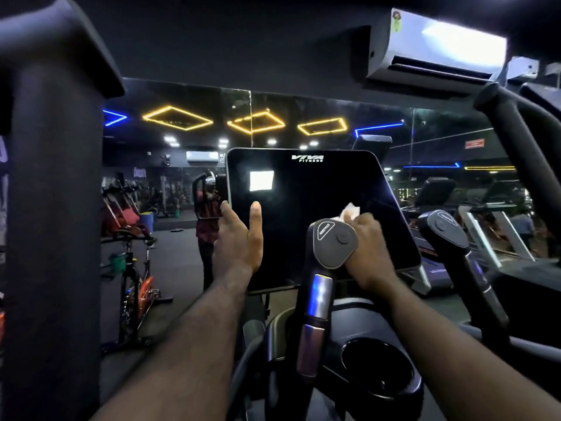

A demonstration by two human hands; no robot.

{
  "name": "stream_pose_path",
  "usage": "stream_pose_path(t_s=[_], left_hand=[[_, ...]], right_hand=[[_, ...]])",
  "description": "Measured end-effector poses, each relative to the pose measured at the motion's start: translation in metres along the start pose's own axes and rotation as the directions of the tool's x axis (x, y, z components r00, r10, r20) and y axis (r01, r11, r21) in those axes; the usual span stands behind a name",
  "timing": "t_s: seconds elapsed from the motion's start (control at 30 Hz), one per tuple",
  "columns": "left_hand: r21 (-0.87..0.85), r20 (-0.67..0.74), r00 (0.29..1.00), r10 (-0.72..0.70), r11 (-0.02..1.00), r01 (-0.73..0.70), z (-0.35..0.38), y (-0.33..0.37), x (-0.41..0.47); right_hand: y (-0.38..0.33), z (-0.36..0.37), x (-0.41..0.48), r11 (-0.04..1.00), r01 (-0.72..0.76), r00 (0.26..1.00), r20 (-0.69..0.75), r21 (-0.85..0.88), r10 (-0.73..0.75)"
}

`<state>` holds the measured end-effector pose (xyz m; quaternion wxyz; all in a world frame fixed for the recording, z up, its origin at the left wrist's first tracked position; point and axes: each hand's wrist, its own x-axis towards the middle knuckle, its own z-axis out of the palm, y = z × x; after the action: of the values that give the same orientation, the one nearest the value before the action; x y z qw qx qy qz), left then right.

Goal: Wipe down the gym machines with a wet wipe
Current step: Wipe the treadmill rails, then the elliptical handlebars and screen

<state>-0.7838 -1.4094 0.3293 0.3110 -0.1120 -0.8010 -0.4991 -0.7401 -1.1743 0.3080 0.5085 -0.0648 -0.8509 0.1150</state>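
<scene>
Wipe in my right hand, bunched white, with the fingers curled over it and pressing it against the dark screen of the machine, toward the lower right corner. Only a tuft of it shows above the knuckles. The grey-capped handle stands in front of that hand and hides part of the fingers, so I can't say exactly how much of the wipe lies flat on the glass.

My left hand pinches the screen's left edge, thumb laid straight up the front face and fingers wrapped round behind. I read that as a brace: the panel sits on a stalk and would likely rock back under a push from the right, so the left side is held to give the wiping hand something firm to press against.

I judge the step to be cleaning the screen face, with the upper part and left side apparently not yet reached. The handle, its twin further right and the cup holder below look like later work.
</scene>
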Motion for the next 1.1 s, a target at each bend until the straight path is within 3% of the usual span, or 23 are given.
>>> stream_pose_path(t_s=[0.1,0.23,0.3,0.37,0.47,0.53,0.57,0.67,0.77,0.9,1.0,1.1], left_hand=[[-0.007,-0.003,1.0,-0.001,1.0,0.001,0.001,-0.002,0.001],[-0.052,-0.002,1.0,-0.002,0.999,0.002,0.002,-0.005,0.004],[-0.083,-0.003,1.0,0.006,0.996,-0.006,0.002,-0.007,0.004],[-0.103,-0.01,1.0,0.015,0.995,-0.016,0.003,-0.009,0.007],[-0.122,-0.012,1.0,0.015,0.992,-0.016,0.006,-0.012,0.011],[-0.129,-0.007,1.0,0.021,0.991,-0.022,0.007,-0.014,0.012],[-0.134,-0.001,1.0,0.022,0.991,-0.022,0.007,-0.014,0.013],[-0.159,0.006,1.0,0.016,0.987,-0.015,0.006,-0.013,0.012],[-0.167,0.015,1.0,0.014,0.986,-0.011,0.005,-0.013,0.009],[-0.132,0.032,0.999,0.011,0.991,-0.007,0.001,-0.007,0.003],[-0.087,0.029,1.0,0.005,0.996,-0.003,-0.001,-0.004,0.002],[-0.052,0.037,0.999,0.0,0.999,0.001,-0.002,-0.003,0.001]], right_hand=[[0.006,-0.002,0.049,0.985,-0.169,0.981,-0.103,-0.046,0.163],[-0.031,0.001,0.104,0.936,-0.22,0.957,-0.125,0.276,0.261],[-0.061,0.015,0.115,0.959,-0.001,0.992,-0.123,0.284,0.037],[-0.095,0.035,0.112,0.912,0.276,0.961,-0.105,0.303,-0.256],[-0.135,0.044,0.097,0.738,0.597,0.786,-0.046,0.314,-0.616],[-0.146,0.042,0.104,0.657,0.695,0.682,0.024,0.291,-0.731],[-0.149,0.042,0.111,0.661,0.707,0.665,0.082,0.25,-0.742],[-0.139,0.049,0.134,0.735,0.675,0.734,0.17,-0.07,-0.658],[-0.112,0.044,0.143,0.796,0.53,0.848,0.19,-0.291,-0.495],[-0.049,0.02,0.15,0.873,0.182,0.976,0.189,-0.452,-0.106],[-0.01,0.004,0.142,0.832,-0.043,0.95,0.235,-0.553,0.205],[-0.011,0.003,0.13,0.843,-0.156,0.915,0.246,-0.514,0.32]])
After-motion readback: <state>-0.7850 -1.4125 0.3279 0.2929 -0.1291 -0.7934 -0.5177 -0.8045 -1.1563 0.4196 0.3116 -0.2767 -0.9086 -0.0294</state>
